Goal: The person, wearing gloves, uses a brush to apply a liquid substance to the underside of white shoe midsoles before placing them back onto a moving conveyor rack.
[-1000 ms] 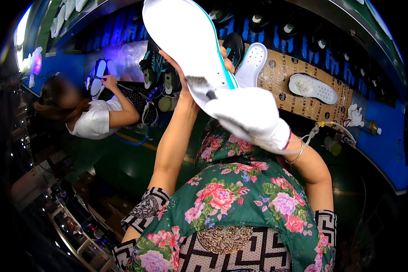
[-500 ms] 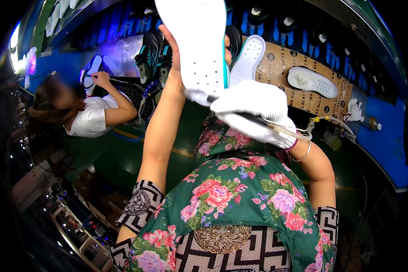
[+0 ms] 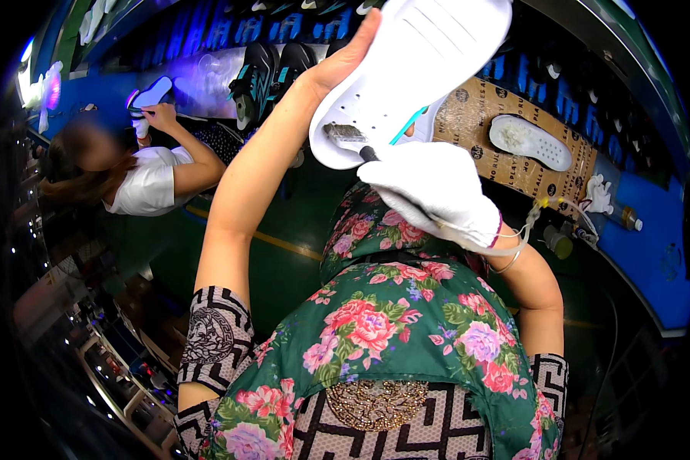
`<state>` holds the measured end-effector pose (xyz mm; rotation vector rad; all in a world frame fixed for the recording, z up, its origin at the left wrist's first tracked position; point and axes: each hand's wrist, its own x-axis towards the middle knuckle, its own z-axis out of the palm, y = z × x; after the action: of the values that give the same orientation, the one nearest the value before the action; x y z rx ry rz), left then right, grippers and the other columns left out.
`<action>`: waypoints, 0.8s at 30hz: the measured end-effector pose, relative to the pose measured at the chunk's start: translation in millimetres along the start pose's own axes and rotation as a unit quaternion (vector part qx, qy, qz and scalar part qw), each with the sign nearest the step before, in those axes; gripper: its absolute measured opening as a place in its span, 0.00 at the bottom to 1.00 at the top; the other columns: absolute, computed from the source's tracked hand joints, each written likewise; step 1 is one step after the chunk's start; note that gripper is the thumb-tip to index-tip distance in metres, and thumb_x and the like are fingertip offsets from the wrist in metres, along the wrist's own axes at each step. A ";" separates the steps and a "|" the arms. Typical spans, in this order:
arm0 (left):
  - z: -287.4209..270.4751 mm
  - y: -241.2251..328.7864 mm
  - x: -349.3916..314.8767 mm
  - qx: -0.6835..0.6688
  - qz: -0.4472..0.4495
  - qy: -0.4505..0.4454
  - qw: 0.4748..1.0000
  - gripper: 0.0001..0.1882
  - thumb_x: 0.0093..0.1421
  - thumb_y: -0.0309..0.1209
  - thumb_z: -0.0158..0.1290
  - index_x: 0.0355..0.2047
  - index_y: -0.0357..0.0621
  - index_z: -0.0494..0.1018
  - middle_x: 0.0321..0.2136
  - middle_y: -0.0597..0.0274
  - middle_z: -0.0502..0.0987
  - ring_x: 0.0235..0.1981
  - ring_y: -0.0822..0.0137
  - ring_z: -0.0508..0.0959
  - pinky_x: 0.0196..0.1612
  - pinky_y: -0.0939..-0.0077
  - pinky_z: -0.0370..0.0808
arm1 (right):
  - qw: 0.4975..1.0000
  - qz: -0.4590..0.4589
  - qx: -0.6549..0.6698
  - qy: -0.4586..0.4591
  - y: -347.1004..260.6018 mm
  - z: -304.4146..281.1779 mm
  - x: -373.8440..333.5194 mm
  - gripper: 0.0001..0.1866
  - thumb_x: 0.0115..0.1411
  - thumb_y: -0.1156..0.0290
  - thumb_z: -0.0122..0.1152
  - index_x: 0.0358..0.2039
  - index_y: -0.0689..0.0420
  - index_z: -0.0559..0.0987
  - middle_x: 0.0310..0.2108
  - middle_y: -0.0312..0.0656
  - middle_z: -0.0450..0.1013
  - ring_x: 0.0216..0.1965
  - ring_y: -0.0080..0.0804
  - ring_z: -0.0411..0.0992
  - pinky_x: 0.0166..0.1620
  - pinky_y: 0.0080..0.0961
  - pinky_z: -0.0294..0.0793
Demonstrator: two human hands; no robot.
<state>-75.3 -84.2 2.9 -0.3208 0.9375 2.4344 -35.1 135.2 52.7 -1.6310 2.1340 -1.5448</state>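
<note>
My bare left hand [image 3: 343, 65] grips a white shoe sole [image 3: 406, 73] by its left edge, holding it up and tilted. The sole has small holes near its lower end and a teal strip along one side. My right hand [image 3: 437, 184], in a white knitted glove, is closed round a brush [image 3: 346, 133] with a black neck. Its flat bristles touch the holed end of the sole. A thin clear tube [image 3: 527, 230] runs from the glove to the right. The fingertips of my left hand are partly hidden behind the sole.
Another white sole [image 3: 530, 143] lies on a printed cardboard sheet [image 3: 475, 115]. Black shoes [image 3: 254, 84] stand at the back left. Beyond the cardboard sit a crumpled white glove [image 3: 598, 195], a bottle [image 3: 629, 215] and a jar [image 3: 558, 241]. At left, a co-worker [image 3: 153, 184] handles a shoe.
The sole has swung right and tilted clockwise, with my left hand following it. The brush bristles now show plainly against its lower end. My right hand has barely shifted.
</note>
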 end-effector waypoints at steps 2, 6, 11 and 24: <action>11.8 2.3 4.5 0.134 -0.006 0.031 0.991 0.49 0.56 0.74 0.41 0.64 0.48 0.66 0.55 0.52 0.75 0.47 0.58 0.81 0.44 0.64 0.82 | 0.994 0.067 0.029 -0.087 -5.4 0.8 -1.0 0.20 0.48 0.78 0.69 0.44 0.49 0.82 0.27 0.37 0.77 0.27 0.37 0.77 0.32 0.29 0.77; 10.2 5.0 8.3 0.318 -0.087 0.076 0.941 0.46 0.59 0.72 0.41 0.58 0.45 0.74 0.53 0.50 0.77 0.51 0.62 0.79 0.50 0.70 0.78 | 0.989 0.038 0.141 -0.013 -1.9 8.0 -1.7 0.11 0.54 0.73 0.67 0.39 0.49 0.82 0.27 0.37 0.76 0.26 0.36 0.75 0.33 0.28 0.77; 26.0 5.7 7.0 0.455 -0.159 0.038 0.875 0.52 0.56 0.77 0.37 0.63 0.47 0.69 0.62 0.45 0.68 0.61 0.52 0.70 0.57 0.62 0.72 | 0.989 0.116 0.087 0.013 4.0 4.6 -7.7 0.12 0.54 0.77 0.69 0.39 0.52 0.85 0.33 0.39 0.80 0.34 0.35 0.79 0.40 0.26 0.78; 7.2 12.2 23.6 0.612 -0.194 0.056 0.765 0.55 0.56 0.78 0.37 0.65 0.43 0.64 0.65 0.42 0.63 0.64 0.51 0.67 0.64 0.64 0.66 | 0.984 0.140 0.113 -0.020 17.7 -3.6 -5.6 0.12 0.56 0.69 0.68 0.42 0.50 0.85 0.35 0.37 0.81 0.34 0.33 0.79 0.40 0.28 0.78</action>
<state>-102.0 -78.2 5.9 -0.1301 2.0129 1.0486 -47.1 140.8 39.1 -1.2220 1.9789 -1.5811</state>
